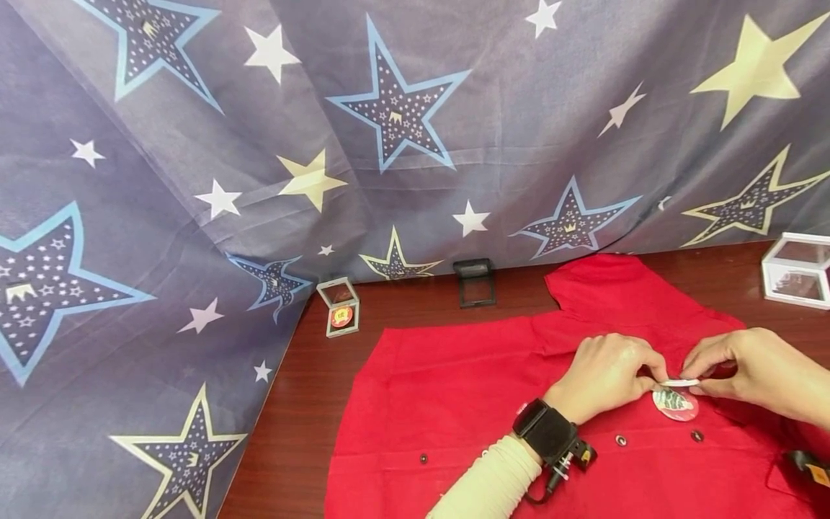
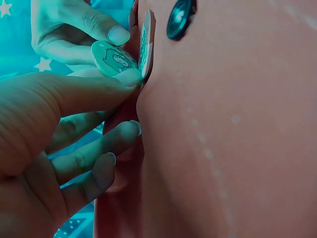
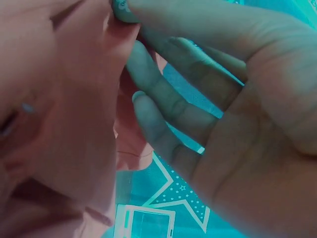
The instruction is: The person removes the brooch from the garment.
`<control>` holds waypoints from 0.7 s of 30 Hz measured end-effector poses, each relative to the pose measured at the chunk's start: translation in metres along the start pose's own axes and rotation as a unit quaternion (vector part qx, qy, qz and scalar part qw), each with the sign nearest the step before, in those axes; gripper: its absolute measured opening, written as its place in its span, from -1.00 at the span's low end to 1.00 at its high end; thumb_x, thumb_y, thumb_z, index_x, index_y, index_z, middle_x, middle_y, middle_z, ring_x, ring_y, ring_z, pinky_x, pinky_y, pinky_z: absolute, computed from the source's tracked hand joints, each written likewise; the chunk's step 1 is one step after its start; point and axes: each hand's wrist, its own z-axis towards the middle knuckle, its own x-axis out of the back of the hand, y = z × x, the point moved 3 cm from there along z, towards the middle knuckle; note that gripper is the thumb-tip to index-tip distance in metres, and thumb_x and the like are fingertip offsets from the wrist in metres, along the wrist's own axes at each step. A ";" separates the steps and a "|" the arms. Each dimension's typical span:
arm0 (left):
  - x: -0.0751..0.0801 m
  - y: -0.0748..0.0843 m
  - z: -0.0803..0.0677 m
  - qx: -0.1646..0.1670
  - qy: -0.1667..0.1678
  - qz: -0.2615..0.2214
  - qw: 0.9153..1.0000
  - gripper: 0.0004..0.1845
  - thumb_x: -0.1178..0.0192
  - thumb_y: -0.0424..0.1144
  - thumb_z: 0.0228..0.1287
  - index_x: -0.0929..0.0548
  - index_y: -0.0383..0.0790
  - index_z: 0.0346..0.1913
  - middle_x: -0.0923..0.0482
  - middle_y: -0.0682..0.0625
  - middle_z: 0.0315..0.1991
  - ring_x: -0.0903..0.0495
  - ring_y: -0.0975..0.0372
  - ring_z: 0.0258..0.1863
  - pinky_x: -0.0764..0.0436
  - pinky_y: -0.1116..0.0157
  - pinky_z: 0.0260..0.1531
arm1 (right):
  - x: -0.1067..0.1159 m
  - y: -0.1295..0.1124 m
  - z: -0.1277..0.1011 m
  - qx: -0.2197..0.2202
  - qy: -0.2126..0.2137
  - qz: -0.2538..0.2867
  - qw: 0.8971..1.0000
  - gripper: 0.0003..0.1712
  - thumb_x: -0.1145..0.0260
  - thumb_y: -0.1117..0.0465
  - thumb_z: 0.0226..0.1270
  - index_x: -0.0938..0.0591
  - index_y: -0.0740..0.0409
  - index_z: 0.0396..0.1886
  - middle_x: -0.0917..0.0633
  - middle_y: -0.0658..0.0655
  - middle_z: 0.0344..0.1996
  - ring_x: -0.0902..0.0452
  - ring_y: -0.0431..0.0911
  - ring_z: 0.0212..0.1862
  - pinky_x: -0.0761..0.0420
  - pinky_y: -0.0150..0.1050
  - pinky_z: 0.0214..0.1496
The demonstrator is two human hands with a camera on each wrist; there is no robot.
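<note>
A red short-sleeved shirt (image 1: 467,396) lies spread over the brown table. On it rests a round printed badge (image 1: 674,405) with a green and white picture. Just above that badge, a second round badge (image 1: 679,383) is tilted nearly edge-on, its pale rim showing. My left hand (image 1: 609,375) pinches this badge at its left side, thumb on its face in the left wrist view (image 2: 111,58). From the other side my right hand (image 1: 759,367) pinches it with thumb and fingers. The badge's back is hidden, so I cannot tell whether it is fastened.
At the back left stands an open small case (image 1: 342,310) with a round red-and-yellow piece. A black open case (image 1: 475,282) is behind the shirt, and a white one (image 1: 797,270) at the far right. Dark buttons (image 1: 621,440) dot the shirt. A star-patterned cloth (image 1: 402,94) hangs behind the table.
</note>
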 end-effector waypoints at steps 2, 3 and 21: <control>0.000 0.000 0.000 0.000 0.001 0.003 1.000 -0.87 -0.46 -0.04 0.24 -0.78 0.41 -0.27 -0.57 0.51 -0.29 -0.43 0.59 -0.39 -0.30 0.53 -0.54 | 0.000 0.000 0.001 0.010 0.003 0.000 1.000 -0.48 -0.75 0.39 -0.45 -0.77 -0.29 -0.51 -0.66 -0.40 -0.45 -0.51 -0.45 -0.43 -0.40 -0.56 -0.43; 0.000 0.000 0.000 -0.001 0.002 0.003 1.000 -0.87 -0.46 -0.05 0.24 -0.78 0.40 -0.27 -0.57 0.51 -0.28 -0.43 0.58 -0.39 -0.29 0.53 -0.54 | -0.001 0.000 0.002 0.013 0.005 0.000 1.000 -0.47 -0.75 0.39 -0.46 -0.77 -0.29 -0.51 -0.66 -0.40 -0.46 -0.51 -0.45 -0.43 -0.40 -0.56 -0.43; -0.001 0.000 -0.001 -0.015 0.001 0.003 1.000 -0.79 -0.45 -0.13 0.23 -0.77 0.41 -0.27 -0.55 0.53 -0.35 -0.43 0.59 -0.39 -0.27 0.52 -0.56 | -0.004 -0.010 0.004 0.018 0.003 0.010 1.000 -0.27 -0.69 0.48 -0.57 -0.64 -0.46 -0.55 -0.56 -0.46 -0.49 -0.41 -0.45 -0.43 -0.32 -0.53 -0.41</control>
